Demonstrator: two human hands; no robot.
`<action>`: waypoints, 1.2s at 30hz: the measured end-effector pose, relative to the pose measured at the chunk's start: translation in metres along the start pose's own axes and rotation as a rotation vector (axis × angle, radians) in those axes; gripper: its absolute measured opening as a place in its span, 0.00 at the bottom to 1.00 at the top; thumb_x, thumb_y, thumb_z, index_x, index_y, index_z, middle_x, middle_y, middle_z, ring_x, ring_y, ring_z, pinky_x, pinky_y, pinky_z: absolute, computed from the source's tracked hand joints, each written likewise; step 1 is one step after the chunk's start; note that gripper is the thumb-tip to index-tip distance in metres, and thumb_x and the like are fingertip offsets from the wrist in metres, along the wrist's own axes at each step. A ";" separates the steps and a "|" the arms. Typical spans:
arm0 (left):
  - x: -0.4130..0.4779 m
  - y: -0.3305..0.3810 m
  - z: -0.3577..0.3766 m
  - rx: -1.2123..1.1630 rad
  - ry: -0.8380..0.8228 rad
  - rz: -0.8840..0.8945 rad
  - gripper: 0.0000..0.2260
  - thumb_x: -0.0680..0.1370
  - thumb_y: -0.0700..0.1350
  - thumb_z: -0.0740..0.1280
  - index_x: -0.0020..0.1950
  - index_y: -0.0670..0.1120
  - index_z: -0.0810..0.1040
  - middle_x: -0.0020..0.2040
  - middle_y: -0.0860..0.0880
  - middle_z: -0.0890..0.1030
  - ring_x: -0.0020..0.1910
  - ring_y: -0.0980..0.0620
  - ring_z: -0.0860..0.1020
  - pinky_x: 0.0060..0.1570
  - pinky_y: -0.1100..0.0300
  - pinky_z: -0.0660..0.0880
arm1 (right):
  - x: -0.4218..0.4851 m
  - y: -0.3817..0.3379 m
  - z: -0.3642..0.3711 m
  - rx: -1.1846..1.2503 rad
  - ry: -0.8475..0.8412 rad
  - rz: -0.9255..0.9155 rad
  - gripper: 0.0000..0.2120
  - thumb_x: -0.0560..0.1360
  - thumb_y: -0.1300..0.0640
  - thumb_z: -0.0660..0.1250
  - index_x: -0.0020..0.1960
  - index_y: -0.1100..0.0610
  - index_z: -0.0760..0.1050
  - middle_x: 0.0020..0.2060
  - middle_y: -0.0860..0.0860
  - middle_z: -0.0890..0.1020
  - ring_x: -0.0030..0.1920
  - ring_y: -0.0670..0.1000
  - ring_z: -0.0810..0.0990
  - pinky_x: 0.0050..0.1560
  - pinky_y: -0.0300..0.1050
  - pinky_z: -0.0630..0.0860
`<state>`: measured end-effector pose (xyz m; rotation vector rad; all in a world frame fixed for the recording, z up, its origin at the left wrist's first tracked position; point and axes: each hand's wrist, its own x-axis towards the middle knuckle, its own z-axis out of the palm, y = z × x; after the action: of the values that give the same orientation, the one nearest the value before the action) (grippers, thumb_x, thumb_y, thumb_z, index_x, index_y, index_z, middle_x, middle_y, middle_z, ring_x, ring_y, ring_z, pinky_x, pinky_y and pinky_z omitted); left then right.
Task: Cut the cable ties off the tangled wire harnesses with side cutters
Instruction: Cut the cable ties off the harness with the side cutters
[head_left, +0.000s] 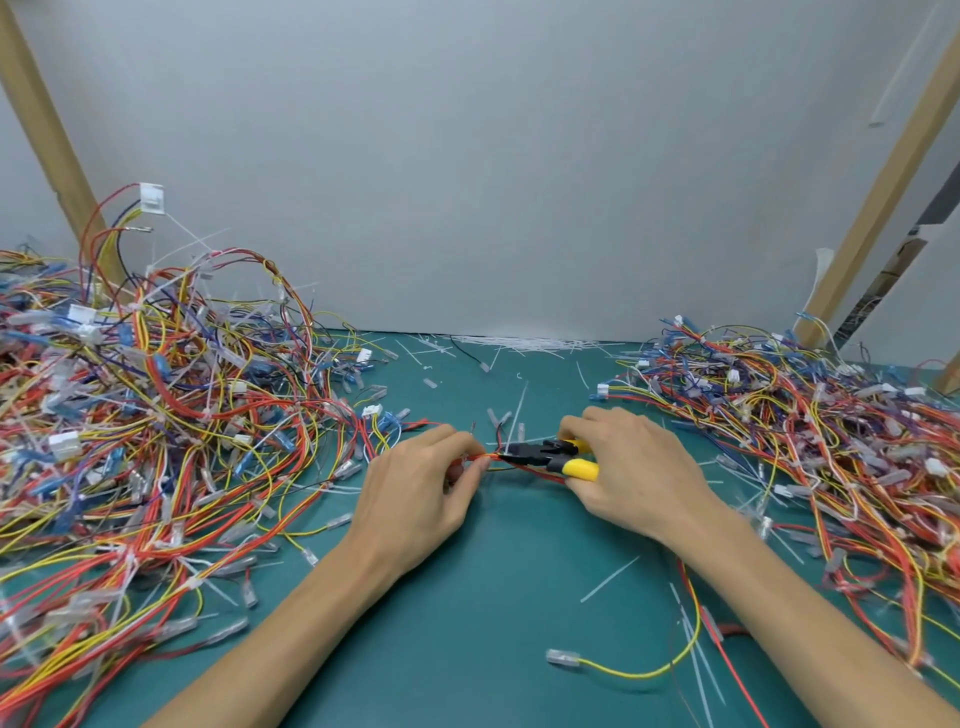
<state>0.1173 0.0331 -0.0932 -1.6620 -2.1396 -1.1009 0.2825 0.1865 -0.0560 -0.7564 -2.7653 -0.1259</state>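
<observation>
My left hand (421, 483) pinches a thin bundle of red and orange wires (535, 473) low over the green mat (467, 623). My right hand (628, 467) grips the yellow-handled side cutters (550, 454), whose black jaws point left and meet the wires right beside my left fingertips. I cannot make out the cable tie at the jaws. A big tangled heap of harnesses (156, 415) with white ties and connectors fills the left side. A second heap (831, 415) lies at the right.
Cut white tie pieces (524, 343) lie scattered along the back edge by the grey wall. A loose yellow wire with a clear terminal (623, 667) lies at the front right. Wooden posts (47, 135) stand at both sides.
</observation>
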 end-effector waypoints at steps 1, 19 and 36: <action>0.000 -0.001 0.000 -0.005 -0.003 0.005 0.03 0.78 0.48 0.69 0.46 0.51 0.80 0.38 0.55 0.78 0.36 0.55 0.76 0.37 0.55 0.75 | -0.001 -0.001 0.002 0.009 0.005 -0.003 0.12 0.72 0.44 0.64 0.53 0.45 0.72 0.43 0.44 0.74 0.49 0.53 0.75 0.41 0.46 0.65; -0.001 -0.004 0.003 -0.015 -0.060 0.069 0.03 0.77 0.48 0.68 0.46 0.50 0.80 0.41 0.56 0.79 0.38 0.55 0.78 0.39 0.55 0.76 | -0.012 -0.012 0.023 -0.140 0.181 0.015 0.13 0.68 0.46 0.70 0.36 0.51 0.68 0.31 0.48 0.76 0.32 0.53 0.65 0.35 0.45 0.59; -0.004 -0.002 0.002 -0.006 -0.060 0.086 0.03 0.78 0.48 0.68 0.46 0.50 0.80 0.41 0.55 0.79 0.39 0.52 0.77 0.39 0.52 0.76 | -0.013 -0.013 0.022 -0.069 0.168 0.012 0.12 0.68 0.47 0.69 0.37 0.52 0.69 0.31 0.48 0.75 0.33 0.55 0.69 0.35 0.45 0.58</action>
<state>0.1171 0.0317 -0.0977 -1.7932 -2.0803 -1.0471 0.2816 0.1719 -0.0812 -0.7434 -2.6087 -0.2705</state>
